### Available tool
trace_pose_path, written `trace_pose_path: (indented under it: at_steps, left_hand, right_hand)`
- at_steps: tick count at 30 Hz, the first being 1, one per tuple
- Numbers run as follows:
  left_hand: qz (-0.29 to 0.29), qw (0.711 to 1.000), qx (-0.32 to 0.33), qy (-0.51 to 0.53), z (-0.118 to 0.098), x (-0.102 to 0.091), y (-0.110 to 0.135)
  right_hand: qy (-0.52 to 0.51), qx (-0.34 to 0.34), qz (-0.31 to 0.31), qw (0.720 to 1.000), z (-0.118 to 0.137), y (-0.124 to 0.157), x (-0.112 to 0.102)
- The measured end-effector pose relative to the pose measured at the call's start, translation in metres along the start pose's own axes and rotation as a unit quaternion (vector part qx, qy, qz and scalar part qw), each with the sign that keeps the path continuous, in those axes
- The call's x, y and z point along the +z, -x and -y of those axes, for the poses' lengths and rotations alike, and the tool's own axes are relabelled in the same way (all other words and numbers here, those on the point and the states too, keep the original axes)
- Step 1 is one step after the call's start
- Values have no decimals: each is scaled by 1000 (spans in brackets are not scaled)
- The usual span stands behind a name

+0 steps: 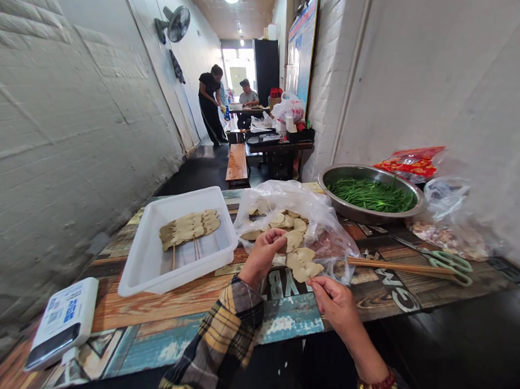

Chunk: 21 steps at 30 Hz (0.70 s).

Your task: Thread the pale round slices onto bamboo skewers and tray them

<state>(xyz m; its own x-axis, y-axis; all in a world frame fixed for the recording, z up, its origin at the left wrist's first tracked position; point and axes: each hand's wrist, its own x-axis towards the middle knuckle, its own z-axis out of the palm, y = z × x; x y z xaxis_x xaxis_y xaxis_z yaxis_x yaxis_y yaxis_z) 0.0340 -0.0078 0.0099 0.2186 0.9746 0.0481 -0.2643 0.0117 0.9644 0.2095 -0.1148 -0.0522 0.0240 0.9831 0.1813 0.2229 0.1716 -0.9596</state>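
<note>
**Plaid sleeve (235, 313) up close, a row of slices (302, 261) held above the table (160, 306)**

From my end of the feed, that sleeve runs up to the left hand (262, 256), whose thumb and fingers pinch the row's upper end. The right hand (335, 305) pinches its lower end; I can't tell whether a stick runs inside that grip. The row hangs between them, just in front of the open plastic bag (264, 197) with its loose slices (287, 221).

My worry is tearing: the slices look thin and soft, so a hard tug between the hands could split one. If a stick is in there, a crooked push might bring its point out near the left fingertips. A loose pinch could drop a slice onto the bag or bare wood.

The white tray (143, 266), left of the bag, holds finished-looking skewers (190, 228). Over right, spare sticks (396, 265) lie against the scissors (449, 262), so a careless grab there could drag both.
</note>
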Motion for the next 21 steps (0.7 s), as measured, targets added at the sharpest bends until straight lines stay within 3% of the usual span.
trace_pose_path:
  at_steps: [21]
  left_hand:
    - [-19, 999, -18, 22, -1, -1, 0]
  right_hand:
    - [-18, -2, 3, 1000, -2, -1, 0]
